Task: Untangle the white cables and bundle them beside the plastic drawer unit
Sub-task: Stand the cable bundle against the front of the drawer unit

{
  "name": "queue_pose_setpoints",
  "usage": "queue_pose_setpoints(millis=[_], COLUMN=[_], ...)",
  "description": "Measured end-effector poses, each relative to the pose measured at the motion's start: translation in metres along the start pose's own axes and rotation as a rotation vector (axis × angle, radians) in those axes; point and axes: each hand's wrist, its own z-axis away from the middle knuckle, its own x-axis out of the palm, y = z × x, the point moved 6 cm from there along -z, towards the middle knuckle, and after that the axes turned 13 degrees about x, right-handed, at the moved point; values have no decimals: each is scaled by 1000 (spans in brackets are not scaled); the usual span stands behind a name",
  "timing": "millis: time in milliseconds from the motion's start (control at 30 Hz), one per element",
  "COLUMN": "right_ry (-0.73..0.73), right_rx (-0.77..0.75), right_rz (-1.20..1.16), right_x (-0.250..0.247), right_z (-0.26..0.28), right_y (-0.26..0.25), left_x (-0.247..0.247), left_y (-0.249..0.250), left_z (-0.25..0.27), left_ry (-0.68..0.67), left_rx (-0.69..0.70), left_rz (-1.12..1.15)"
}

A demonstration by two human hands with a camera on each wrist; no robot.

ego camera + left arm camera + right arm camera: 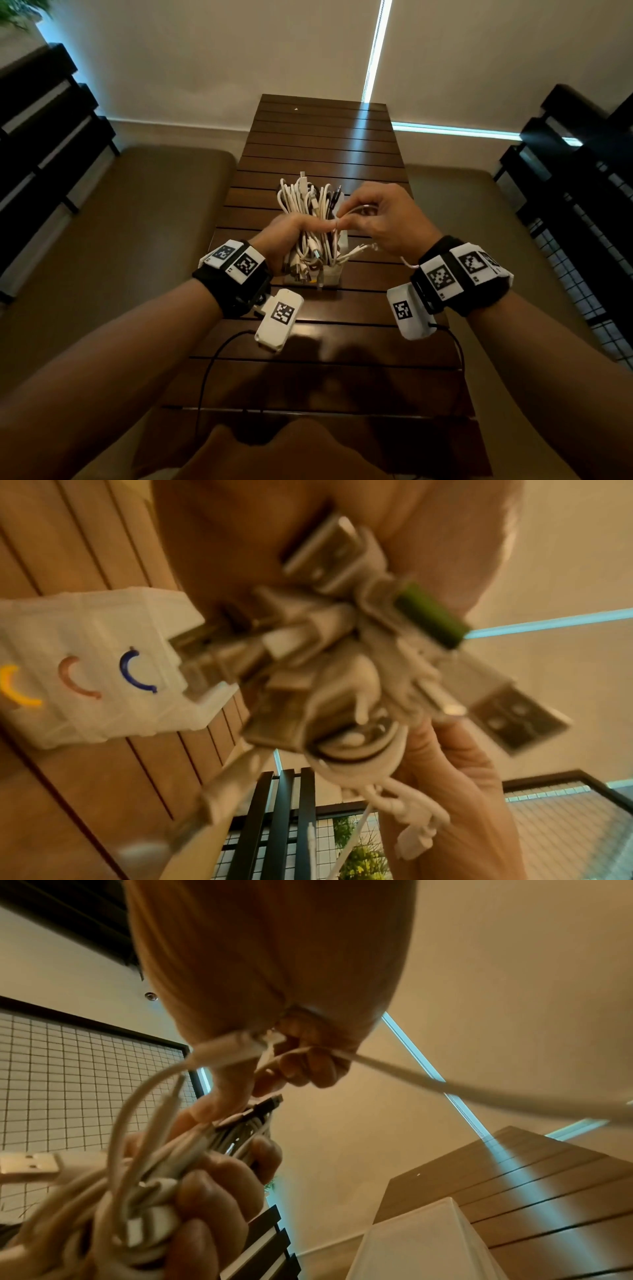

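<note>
My left hand (pixel 291 233) grips a thick bundle of white cables (pixel 308 209) held above the table, its fingers wrapped round the strands. Plug ends (pixel 342 647) hang from the bundle close to the left wrist camera. My right hand (pixel 376 219) pinches one loose white cable (pixel 356 209) that loops from the bundle, and the cable's tail (pixel 479 1091) runs off past the wrist. Under the bundle stands the small translucent plastic drawer unit (pixel 334 274), mostly hidden; in the left wrist view the drawer unit (pixel 85 669) shows yellow, pink and blue handles.
The dark slatted wooden table (pixel 325 137) runs away from me. Padded benches (pixel 120 240) flank it on both sides. Black slatted chair backs (pixel 44 137) and a metal grid panel (pixel 582 240) stand at the far left and right. A thin black wire (pixel 212 359) crosses the near tabletop.
</note>
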Motion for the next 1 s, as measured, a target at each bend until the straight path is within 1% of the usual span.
queue_pose_setpoints(millis=[133,200,267,400,500,600,700,767,800,900,933,1000], right_ry=[44,49,47,63,110,205,217,167,108,-71,-92,-65], right_rx=[-83,-122,-149,-182,-213,-198,-168,-145,-126,-88,-88,-79], right_rz=[18,50,71,70,16,-32,-105,-120,-149,-269,-301,-352], right_x=[1,0,-1,-3,-6,-13,-13,-11,-12,-14,-14,-13], right_z=[0,-1,-2,-2,-3,-3,-2,-1,-2,-2,-2,-2], right_y=[-4,-7,-11,-15,-17,-12,-5,-4,-3,-6,-7,-6], left_x=[3,7,10,12,14,21,22,22,23,23,24,25], left_y=[-8,-9,-7,-5,-1,0,0,-2,-1,-1,-2,-6], left_z=[-1,2,5,6,6,6,8,11,13,14,14,12], left_ry=[-115,-184,-214,-180,-138,-131,-157,-203,-229,-277,-282,-292], left_rx=[-39,-42,-40,-16,42,77,75,34,39,110,136,168], left_rz=[109,138,130,28,-59,-64,-53,-39,-44,-100,-66,49])
